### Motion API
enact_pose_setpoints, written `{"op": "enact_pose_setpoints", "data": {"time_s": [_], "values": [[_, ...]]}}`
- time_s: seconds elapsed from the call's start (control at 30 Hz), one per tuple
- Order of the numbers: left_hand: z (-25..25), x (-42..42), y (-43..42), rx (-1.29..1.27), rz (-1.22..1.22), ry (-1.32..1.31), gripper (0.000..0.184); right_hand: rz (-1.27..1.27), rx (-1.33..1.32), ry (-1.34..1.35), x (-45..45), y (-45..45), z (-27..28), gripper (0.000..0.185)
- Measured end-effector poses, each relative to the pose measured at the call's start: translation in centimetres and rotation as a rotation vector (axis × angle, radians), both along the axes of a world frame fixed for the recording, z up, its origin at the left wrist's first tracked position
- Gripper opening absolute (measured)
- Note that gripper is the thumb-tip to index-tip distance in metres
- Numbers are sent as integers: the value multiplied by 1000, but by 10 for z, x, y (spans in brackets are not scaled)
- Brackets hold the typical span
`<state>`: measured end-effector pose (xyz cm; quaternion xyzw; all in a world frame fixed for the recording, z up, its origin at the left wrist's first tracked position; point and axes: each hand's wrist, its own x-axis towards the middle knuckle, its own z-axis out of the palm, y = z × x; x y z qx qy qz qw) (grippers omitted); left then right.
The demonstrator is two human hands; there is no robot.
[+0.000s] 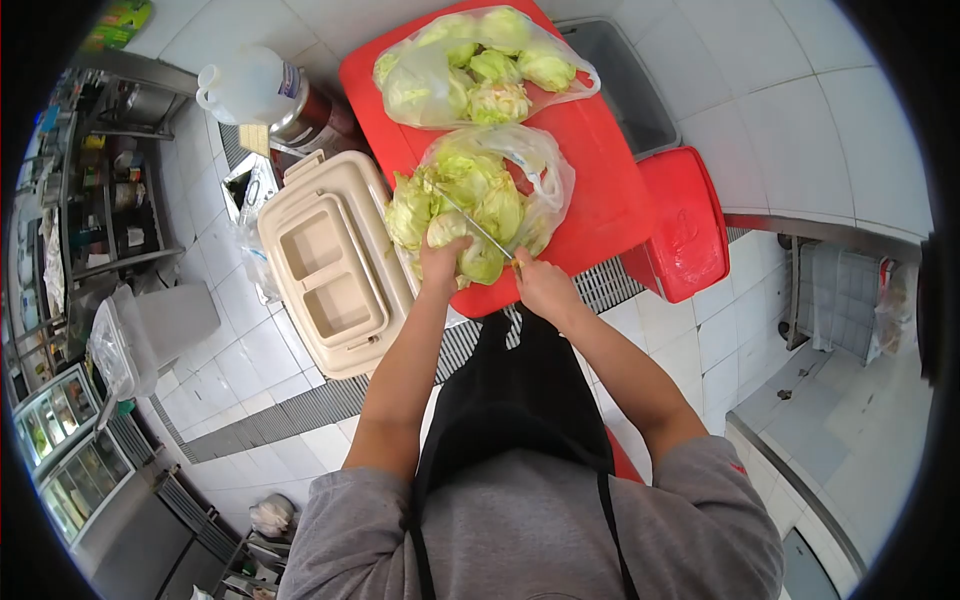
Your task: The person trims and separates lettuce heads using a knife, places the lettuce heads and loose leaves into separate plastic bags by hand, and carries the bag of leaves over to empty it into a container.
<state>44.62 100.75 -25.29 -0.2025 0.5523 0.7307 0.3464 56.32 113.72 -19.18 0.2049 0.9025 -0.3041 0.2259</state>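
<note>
Heads of pale green lettuce lie at the near left part of a red board, partly on a clear plastic bag. My left hand is closed on a lettuce piece at the near side of the pile. In my right hand is the handle of a knife, whose blade slants up and left across the lettuce. A second clear bag with several lettuce heads sits farther back on the board.
Left of the board is a beige lidded container, with a white plastic jug behind it. A red bin and a grey tub stand to the right. Shelving lines the far left, near a pale bin.
</note>
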Motion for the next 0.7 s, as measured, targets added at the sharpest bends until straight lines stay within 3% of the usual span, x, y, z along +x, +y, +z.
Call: {"op": "enact_pose_setpoints", "data": {"time_s": [0.33, 0.5, 0.6, 0.7], "values": [[-34, -9, -6, 6, 14, -88, 43, -10, 32, -13, -37, -3, -57, 29], [-35, -12, -15, 126, -22, -100, 40, -29, 18, -29, -50, 3, -72, 32], [-29, -15, -36, 265, -68, -166, 43, -195, -300, -63, -46, 22, -50, 34], [-28, -14, -71, 402, -108, -224, 47, -145, -252, 210, -25, 36, -59, 34]]}}
